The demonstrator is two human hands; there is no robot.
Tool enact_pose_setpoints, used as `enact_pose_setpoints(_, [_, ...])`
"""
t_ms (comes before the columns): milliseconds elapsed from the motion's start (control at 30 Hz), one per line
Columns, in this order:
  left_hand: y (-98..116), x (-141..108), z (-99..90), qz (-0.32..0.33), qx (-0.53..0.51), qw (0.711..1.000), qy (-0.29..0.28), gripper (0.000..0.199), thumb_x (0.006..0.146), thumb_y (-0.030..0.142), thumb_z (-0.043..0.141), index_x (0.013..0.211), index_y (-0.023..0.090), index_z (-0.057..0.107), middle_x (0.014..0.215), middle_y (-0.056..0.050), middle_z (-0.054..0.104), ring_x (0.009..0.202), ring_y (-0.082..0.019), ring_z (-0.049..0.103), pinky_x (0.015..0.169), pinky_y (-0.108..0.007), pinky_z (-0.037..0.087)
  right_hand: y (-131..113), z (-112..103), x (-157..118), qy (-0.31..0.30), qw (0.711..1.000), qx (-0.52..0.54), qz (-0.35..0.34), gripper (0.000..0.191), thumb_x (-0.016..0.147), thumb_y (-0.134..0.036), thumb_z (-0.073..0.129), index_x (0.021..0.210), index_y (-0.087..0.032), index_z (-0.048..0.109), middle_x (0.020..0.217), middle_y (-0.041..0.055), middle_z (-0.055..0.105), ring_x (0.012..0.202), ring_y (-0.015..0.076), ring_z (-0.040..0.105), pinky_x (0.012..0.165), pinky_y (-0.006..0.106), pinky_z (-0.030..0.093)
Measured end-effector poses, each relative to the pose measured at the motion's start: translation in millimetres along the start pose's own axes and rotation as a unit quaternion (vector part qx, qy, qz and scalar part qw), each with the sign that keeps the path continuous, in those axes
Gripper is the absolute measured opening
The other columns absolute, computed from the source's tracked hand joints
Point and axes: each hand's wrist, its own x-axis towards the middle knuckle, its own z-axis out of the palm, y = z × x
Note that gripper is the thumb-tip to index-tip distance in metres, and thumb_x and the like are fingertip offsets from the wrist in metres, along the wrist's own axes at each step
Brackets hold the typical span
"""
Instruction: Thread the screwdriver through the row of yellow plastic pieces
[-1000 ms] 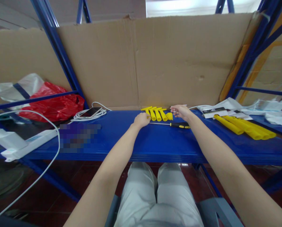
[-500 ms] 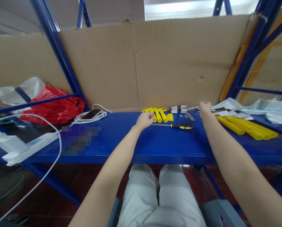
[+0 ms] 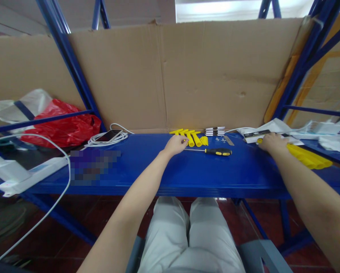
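Observation:
My left hand (image 3: 175, 145) is closed in a pinch above the blue tabletop, beside a row of yellow T-shaped plastic pieces (image 3: 197, 141); whatever is between its fingertips is too small to make out. Just right of it lies a screwdriver (image 3: 219, 151) with a black and yellow handle and a thin metal shaft. My right hand (image 3: 273, 142) curls over the near-left ends of several long yellow tube-shaped pieces (image 3: 309, 156) at the right. A bit of yellow shows by its fingers, which are partly hidden.
Small white packs (image 3: 214, 131) stand stacked at the back, near a flat metal strip (image 3: 228, 140). A black-and-white package (image 3: 257, 134) lies beside my right hand. At left are a phone (image 3: 110, 135), coiled white cable (image 3: 97, 141), power strip (image 3: 49, 168) and red bag (image 3: 64, 123). Cardboard (image 3: 204, 79) rises behind.
My right hand has moved right and slightly nearer, from beside the white packaging onto the yellow tube-shaped pieces. My left hand stays in nearly the same place, still pinched.

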Motion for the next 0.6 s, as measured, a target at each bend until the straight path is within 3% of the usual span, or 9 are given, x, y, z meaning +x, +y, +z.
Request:
enact_pose_setpoints(100, [-1, 0, 1.8, 0.001, -0.029, 1.000, 0.007, 0.025, 0.091, 0.017, 0.054, 0.093, 0.016, 0.079, 0.088, -0.010, 0.079, 0.086, -0.025, 0.076, 0.084, -0.036, 0.055, -1, -6, -8, -0.046, 0.999, -0.013, 0.012, 0.050, 0.094, -0.024, 0.052, 0.138, -0.003, 0.059, 0.143, 0.0337, 0.050, 0.140, 0.0369, 0.040, 0.105, 0.054, 0.034])
enact_pose_setpoints(167, [-2, 0, 3.0, -0.001, -0.057, 0.998, 0.011, 0.024, 0.090, 0.016, 0.055, 0.091, 0.016, 0.079, 0.090, -0.010, 0.079, 0.088, -0.026, 0.076, 0.087, -0.037, 0.055, -2, -10, -11, -0.033, 0.999, 0.001, 0.012, 0.049, 0.092, -0.027, 0.056, 0.135, -0.003, 0.062, 0.141, 0.0339, 0.051, 0.139, 0.0378, 0.042, 0.104, 0.054, 0.035])
enact_pose_setpoints(333, [-4, 2, 6.0, 0.002, -0.099, 0.995, 0.025, 0.020, 0.085, 0.014, 0.059, 0.086, 0.017, 0.079, 0.090, -0.010, 0.079, 0.089, -0.028, 0.075, 0.089, -0.041, 0.055, -12, -23, -15, 0.057, 0.996, 0.075, 0.001, 0.048, 0.090, -0.025, 0.059, 0.128, 0.002, 0.063, 0.136, 0.0354, 0.054, 0.131, 0.0406, 0.048, 0.096, 0.052, 0.038])
enact_pose_setpoints(433, [-7, 4, 8.9, 0.014, -0.085, 0.995, 0.042, 0.021, 0.085, 0.015, 0.059, 0.089, 0.018, 0.079, 0.097, -0.011, 0.079, 0.095, -0.028, 0.074, 0.093, -0.041, 0.054, -25, -35, -17, 0.135, 0.981, 0.138, -0.024, 0.043, 0.092, -0.026, 0.053, 0.124, 0.000, 0.065, 0.138, 0.0335, 0.053, 0.130, 0.0398, 0.048, 0.094, 0.049, 0.039])
enact_pose_setpoints(600, [-13, 7, 14.4, 0.047, -0.079, 0.990, 0.111, 0.038, 0.087, 0.023, 0.061, 0.124, 0.018, 0.070, 0.126, -0.012, 0.071, 0.116, -0.027, 0.067, 0.106, -0.042, 0.049, -67, -55, -23, 0.229, 0.942, 0.222, -0.105, 0.029, 0.088, -0.028, 0.054, 0.109, -0.012, 0.065, 0.135, 0.0248, 0.056, 0.117, 0.0354, 0.055, 0.087, 0.045, 0.044])
